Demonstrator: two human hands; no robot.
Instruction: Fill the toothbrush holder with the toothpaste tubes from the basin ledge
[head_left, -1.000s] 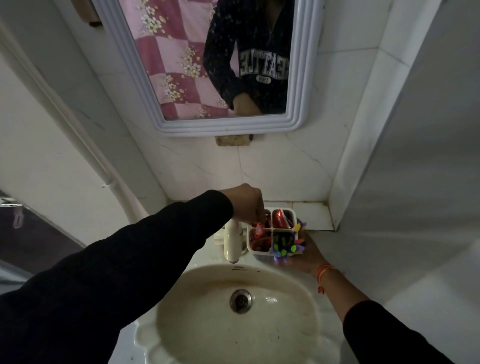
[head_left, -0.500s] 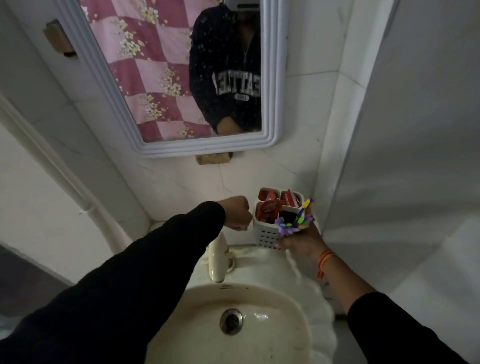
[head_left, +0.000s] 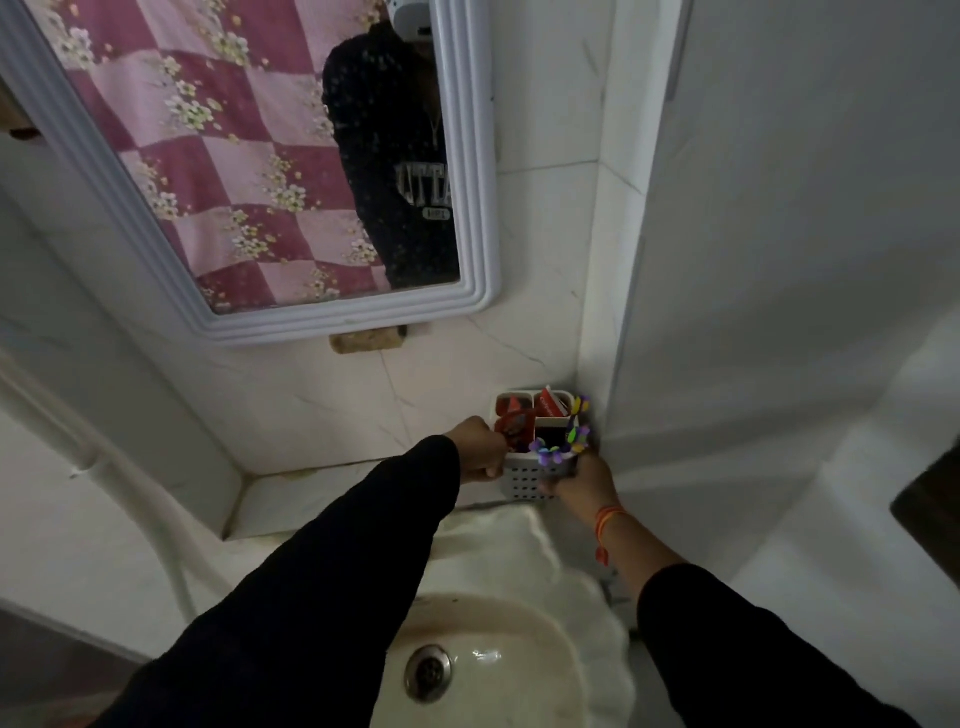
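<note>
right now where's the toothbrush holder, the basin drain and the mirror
toothbrush holder (head_left: 527, 475): head view, on its perforated white front wall
basin drain (head_left: 428, 674): head view, on the metal strainer's centre
mirror (head_left: 480, 171): head view, on the right side of its white frame

Perforated white plastic holder (head_left: 530, 475) — glossy ceramic basin (head_left: 524, 670).

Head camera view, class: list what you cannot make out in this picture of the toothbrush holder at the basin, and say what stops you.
- Toothbrush holder: its base and right wall are hidden by the right hand.
- Left hand: its fingers curl away behind the knuckles, so the grip is unclear.
- Toothpaste tubes: the print is too small and dim to read.
- Basin: the front is cut off by the bottom edge and covered by the sleeves.
</note>
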